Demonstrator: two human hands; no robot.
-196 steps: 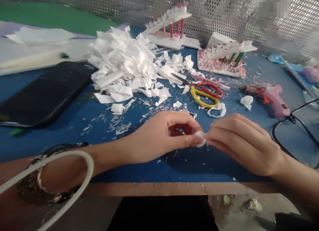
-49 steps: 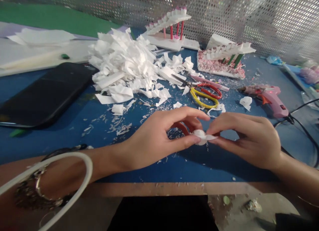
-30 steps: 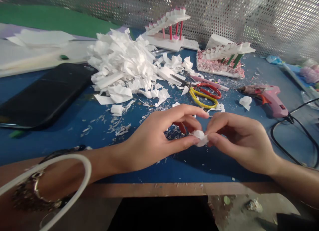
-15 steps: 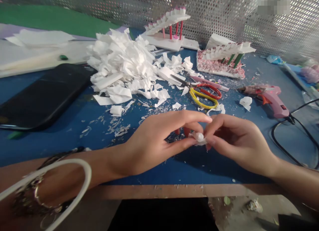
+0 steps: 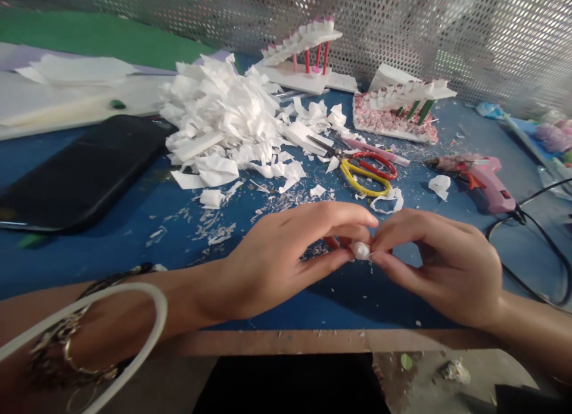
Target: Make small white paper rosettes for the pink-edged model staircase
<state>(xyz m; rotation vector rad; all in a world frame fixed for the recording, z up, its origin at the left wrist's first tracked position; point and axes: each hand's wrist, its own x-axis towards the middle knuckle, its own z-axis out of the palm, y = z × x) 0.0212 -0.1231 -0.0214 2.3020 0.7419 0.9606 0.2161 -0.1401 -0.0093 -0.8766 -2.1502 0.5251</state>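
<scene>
My left hand (image 5: pixel 286 256) and my right hand (image 5: pixel 440 262) meet over the blue table (image 5: pixel 134 235) near its front edge. Both pinch a small white rolled paper piece (image 5: pixel 360 249) between thumb and fingertips. The left index finger stretches out above it. A sliver of something red shows behind the left fingers. A white bangle and a dark bracelet ring my left wrist.
A heap of white paper scraps (image 5: pixel 218 122) lies behind the hands, with red and yellow scissors (image 5: pixel 364 167) and a pink glue gun (image 5: pixel 485 179) with its black cord to the right. A black phone (image 5: pixel 80 173) lies left. Two small paper stair models (image 5: pixel 397 104) stand by the perforated metal screen.
The white paper piece has been rolled tighter and smaller between the fingertips. Both hands stayed in place, shifting only slightly.
</scene>
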